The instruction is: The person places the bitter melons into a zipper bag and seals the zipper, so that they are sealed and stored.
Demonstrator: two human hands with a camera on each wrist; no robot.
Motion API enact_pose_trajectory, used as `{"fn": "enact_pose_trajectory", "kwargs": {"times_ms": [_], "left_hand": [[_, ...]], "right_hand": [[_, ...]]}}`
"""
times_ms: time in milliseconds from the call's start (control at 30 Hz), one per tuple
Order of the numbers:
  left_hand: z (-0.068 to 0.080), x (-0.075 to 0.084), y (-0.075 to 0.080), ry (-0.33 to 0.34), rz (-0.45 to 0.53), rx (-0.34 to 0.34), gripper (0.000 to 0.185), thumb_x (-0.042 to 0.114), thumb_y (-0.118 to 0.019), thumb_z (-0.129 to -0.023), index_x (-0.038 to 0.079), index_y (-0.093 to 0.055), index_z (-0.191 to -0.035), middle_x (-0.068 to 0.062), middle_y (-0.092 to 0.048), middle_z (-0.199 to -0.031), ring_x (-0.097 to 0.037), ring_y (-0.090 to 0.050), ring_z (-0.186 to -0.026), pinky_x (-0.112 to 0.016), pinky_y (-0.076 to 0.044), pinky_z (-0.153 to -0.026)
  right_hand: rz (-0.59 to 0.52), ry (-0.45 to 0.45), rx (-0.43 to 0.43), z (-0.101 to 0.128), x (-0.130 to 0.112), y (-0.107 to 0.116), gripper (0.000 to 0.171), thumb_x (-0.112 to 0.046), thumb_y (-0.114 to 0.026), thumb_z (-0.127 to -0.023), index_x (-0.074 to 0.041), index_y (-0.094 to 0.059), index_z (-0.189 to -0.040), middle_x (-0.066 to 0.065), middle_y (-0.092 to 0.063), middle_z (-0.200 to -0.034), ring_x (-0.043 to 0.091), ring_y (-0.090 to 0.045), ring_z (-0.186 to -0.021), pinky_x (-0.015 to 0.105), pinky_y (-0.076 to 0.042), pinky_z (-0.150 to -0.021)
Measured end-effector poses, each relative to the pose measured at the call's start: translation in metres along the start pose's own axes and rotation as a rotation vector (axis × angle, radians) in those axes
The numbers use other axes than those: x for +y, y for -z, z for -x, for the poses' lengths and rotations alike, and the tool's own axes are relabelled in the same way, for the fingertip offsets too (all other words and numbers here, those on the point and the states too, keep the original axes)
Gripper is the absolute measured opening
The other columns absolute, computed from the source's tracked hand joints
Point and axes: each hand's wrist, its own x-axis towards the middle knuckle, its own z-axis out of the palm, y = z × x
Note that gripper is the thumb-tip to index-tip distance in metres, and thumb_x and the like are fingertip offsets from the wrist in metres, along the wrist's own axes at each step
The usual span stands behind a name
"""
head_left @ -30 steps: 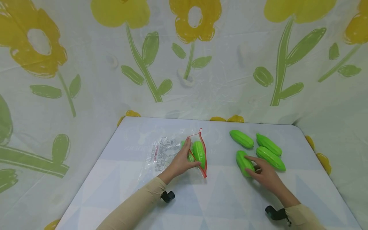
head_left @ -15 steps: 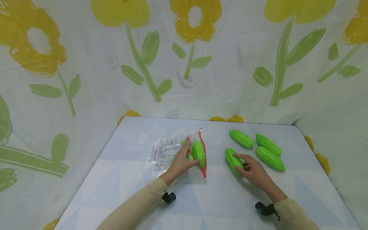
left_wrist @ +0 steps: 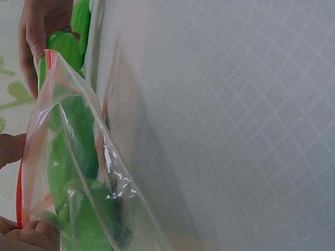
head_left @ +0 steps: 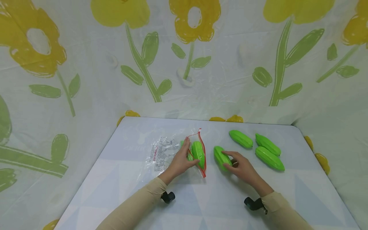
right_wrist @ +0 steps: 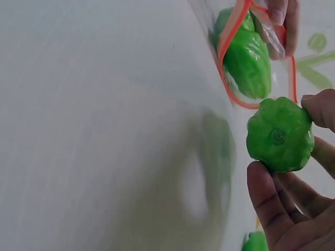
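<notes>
A clear zip-lock bag with a red-edged mouth lies on the table, its mouth facing right. My left hand grips the bag at the mouth, thumb and fingers spread along the red rim. Inside lie green ribbed toy cucumbers; one shows near the opening, and another is partly behind my fingers. My right hand holds one more toy cucumber between thumb and fingertips. In the right wrist view this cucumber's lobed end faces the camera, just apart from the bag's red rim.
Three more green toy cucumbers lie on the table at the right: one farther back, and two side by side. A flower-printed curtain hangs behind the table.
My right hand has moved left with the toy cucumber, bringing it from beside the other cucumbers close to the bag's mouth. My left hand and the bag have stayed put.
</notes>
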Motion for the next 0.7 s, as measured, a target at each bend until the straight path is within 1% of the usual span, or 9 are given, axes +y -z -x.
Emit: {"fn": "enact_pose_trajectory", "kwargs": {"times_ms": [133,300,500,700], "left_hand": [[0.000,-0.001,0.001,-0.002,0.018,-0.005,0.101,0.035,-0.073,-0.079,0.008,-0.006,-0.150,-0.005,-0.003,-0.156,-0.018,-0.016,-0.140,-0.038,-0.025,-0.110],[0.000,-0.003,0.000,-0.014,0.026,-0.005,0.102,0.035,-0.074,-0.078,0.006,-0.007,-0.149,-0.007,-0.004,-0.156,-0.020,-0.018,-0.139,-0.040,-0.027,-0.109],[0.000,-0.005,0.000,-0.020,0.023,-0.005,0.102,0.034,-0.074,-0.077,0.006,-0.008,-0.150,-0.008,-0.005,-0.156,-0.020,-0.017,-0.139,-0.040,-0.026,-0.110],[0.000,-0.005,0.000,-0.021,0.025,0.004,0.101,0.034,-0.075,-0.077,0.007,-0.009,-0.150,-0.006,-0.005,-0.156,-0.018,-0.014,-0.140,-0.039,-0.026,-0.110]], "right_hand": [[-0.011,0.006,-0.009,-0.008,-0.005,-0.007,0.054,-0.040,-0.067,-0.083,-0.027,-0.051,-0.133,0.004,-0.053,-0.128,0.013,-0.058,-0.089,0.028,-0.052,-0.074],[-0.029,0.005,-0.028,-0.015,-0.008,-0.016,0.054,-0.040,-0.068,-0.083,-0.029,-0.051,-0.132,0.002,-0.052,-0.129,0.013,-0.057,-0.090,0.029,-0.052,-0.076],[-0.045,-0.015,-0.053,-0.021,-0.012,-0.022,0.054,-0.043,-0.067,-0.082,-0.031,-0.051,-0.132,0.000,-0.052,-0.129,0.013,-0.057,-0.091,0.030,-0.052,-0.077],[-0.040,-0.002,-0.058,-0.025,-0.015,-0.025,0.053,-0.042,-0.067,-0.083,-0.030,-0.051,-0.132,0.001,-0.051,-0.130,0.014,-0.058,-0.092,0.030,-0.051,-0.077]]}}
